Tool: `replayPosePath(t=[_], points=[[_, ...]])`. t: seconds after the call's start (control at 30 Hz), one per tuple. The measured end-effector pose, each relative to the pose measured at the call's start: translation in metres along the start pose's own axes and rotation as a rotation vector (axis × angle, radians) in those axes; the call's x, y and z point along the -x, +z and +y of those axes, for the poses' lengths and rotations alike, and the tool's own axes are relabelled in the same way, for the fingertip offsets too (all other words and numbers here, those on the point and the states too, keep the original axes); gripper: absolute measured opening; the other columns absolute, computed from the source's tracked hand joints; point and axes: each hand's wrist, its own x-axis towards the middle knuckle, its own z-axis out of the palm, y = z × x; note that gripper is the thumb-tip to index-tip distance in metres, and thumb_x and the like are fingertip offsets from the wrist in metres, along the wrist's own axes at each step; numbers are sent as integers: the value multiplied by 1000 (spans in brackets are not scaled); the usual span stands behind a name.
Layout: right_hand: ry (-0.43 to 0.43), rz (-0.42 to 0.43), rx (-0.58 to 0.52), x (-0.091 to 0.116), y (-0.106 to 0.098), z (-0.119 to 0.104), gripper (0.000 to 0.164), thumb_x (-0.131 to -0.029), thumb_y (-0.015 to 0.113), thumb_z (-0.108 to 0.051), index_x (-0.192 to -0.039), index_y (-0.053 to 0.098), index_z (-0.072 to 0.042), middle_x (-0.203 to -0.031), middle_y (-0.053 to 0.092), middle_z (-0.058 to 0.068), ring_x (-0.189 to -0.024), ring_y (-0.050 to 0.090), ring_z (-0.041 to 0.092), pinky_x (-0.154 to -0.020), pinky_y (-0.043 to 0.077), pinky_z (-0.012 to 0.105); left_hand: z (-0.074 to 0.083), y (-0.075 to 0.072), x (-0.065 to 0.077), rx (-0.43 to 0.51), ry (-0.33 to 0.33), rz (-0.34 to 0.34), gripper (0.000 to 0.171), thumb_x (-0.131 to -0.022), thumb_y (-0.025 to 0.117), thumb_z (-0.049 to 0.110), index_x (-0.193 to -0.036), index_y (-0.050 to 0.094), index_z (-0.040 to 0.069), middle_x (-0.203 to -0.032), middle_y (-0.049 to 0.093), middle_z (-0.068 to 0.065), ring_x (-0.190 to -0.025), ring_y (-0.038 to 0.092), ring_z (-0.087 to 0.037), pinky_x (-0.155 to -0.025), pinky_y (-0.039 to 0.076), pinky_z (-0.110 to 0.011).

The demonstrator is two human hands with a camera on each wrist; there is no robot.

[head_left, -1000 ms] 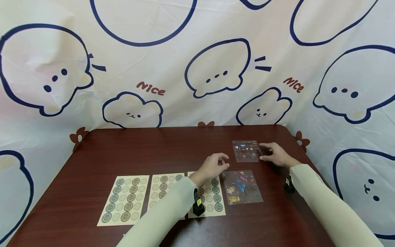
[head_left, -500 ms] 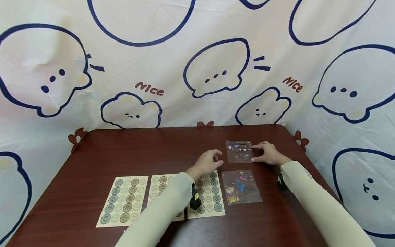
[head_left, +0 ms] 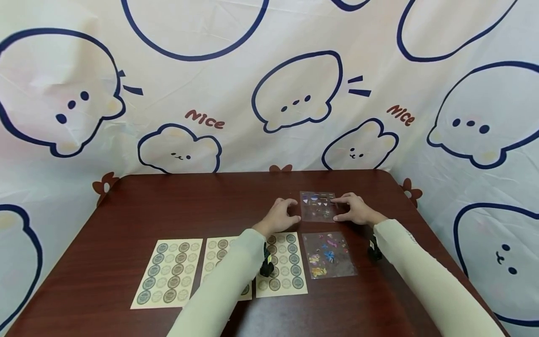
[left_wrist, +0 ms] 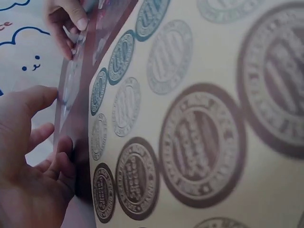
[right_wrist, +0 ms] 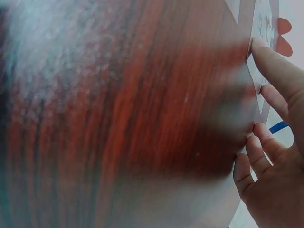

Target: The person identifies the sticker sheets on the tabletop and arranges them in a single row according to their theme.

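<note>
A clear sticker sheet [head_left: 316, 213] with small blue and white shapes lies flat on the dark wooden table, toward the back right. At its right edge my right hand [head_left: 357, 210] rests thumb and fingertips; the right wrist view shows the thumb and bent fingers of this hand [right_wrist: 275, 161] along the edge. My left hand [head_left: 275, 218] is by the sheet's left edge, fingers loosely bent and nothing held. In the left wrist view, the thumb of the left hand [left_wrist: 23, 161] reaches toward the sheet's edge, with the right hand beyond.
Directly below lies a second clear sticker sheet [head_left: 338, 262] with colourful figures. Left of it, cream sheets of round stickers form a row: a right one [head_left: 290, 291], a middle one [head_left: 208, 255] partly under my left sleeve, and a left one [head_left: 166, 276]. A patterned curtain [head_left: 236, 150] surrounds the table.
The upper clear sheet has slid left along the table with my right hand at its edge. My left hand has moved slightly left and up, its fingers spreading toward the sheet.
</note>
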Motion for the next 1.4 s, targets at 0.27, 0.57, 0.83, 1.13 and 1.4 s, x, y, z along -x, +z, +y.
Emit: replayPosePath(t=[0.27, 0.57, 0.83, 1.13, 1.4], points=[[-57, -46, -69, -5, 11, -8, 61, -91, 76, -22, -145, 54, -4, -146, 35, 30, -131, 40, 48, -109, 38, 63, 0, 0, -3, -82, -13, -46, 69, -95, 70, 21, -155, 39, 7, -150, 38, -21, -131, 50, -33, -108, 45, -46], [-48, -43, -77, -6, 17, -8, 62, -90, 78, -24, -145, 54, -6, -147, 36, 27, -127, 43, 45, -107, 40, 62, 0, 1, -4, -152, -3, -46, 75, -90, 76, 17, -152, 39, -3, -149, 39, -23, -135, 48, -33, -111, 45, -43], [-36, -60, -108, -4, 15, -4, 64, -89, 78, -28, -146, 54, -10, -150, 32, 26, -129, 40, 48, -107, 37, 64, 4, 3, -2, -156, -17, -47, 72, -91, 75, 16, -150, 41, -6, -149, 39, -20, -133, 49, -30, -110, 46, -40], [-30, -50, -112, -2, 16, -4, 65, -89, 78, -29, -147, 54, -12, -152, 31, 24, -129, 40, 46, -107, 33, 68, 6, 3, -2, -197, -8, -49, 67, -92, 75, 16, -147, 45, -8, -148, 41, -19, -132, 50, -29, -108, 46, -38], [-9, -9, -121, -2, 20, -2, 64, -88, 79, -33, -146, 56, -16, -155, 31, 22, -140, 31, 49, -109, 16, 76, 7, 2, -4, -185, -16, -47, 65, -94, 73, 16, -148, 44, -7, -149, 40, -18, -133, 49, -28, -107, 47, -38]])
